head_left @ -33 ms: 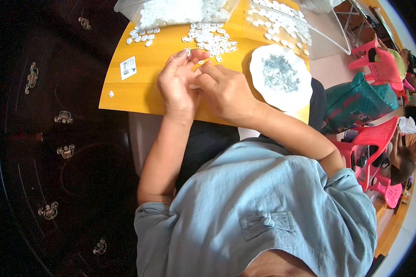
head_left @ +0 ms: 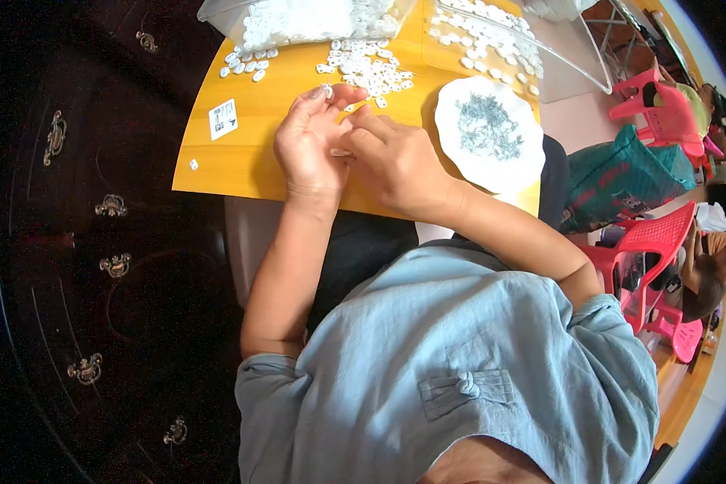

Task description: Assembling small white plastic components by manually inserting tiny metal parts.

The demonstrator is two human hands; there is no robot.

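Note:
My left hand [head_left: 308, 145] is held palm up over the near part of the table, its thumb and forefinger pinching a small white plastic piece [head_left: 327, 92]. Against its palm work the bent, closed fingers of my right hand [head_left: 399, 161]. Another small white piece [head_left: 340, 152] shows at the right fingertips; what else those fingers grip is hidden. Beyond both hands lies a loose heap of small white pieces with dark holes [head_left: 371, 68]. To the right, a white scalloped plate [head_left: 504, 179] carries a pile of thin grey metal bits [head_left: 490, 125].
A clear plastic bag of white pieces [head_left: 323, 22] lies at the table's far edge. Rounder white pieces [head_left: 480, 48] are spread at far right beside a clear container [head_left: 569, 60]. A printed label [head_left: 223, 119] and one stray piece [head_left: 194, 164] lie left. Pink chairs [head_left: 645, 242] and a green bag [head_left: 625, 181] stand right.
My right fingers have shifted very slightly against the left palm. The left hand and its white piece stay in place.

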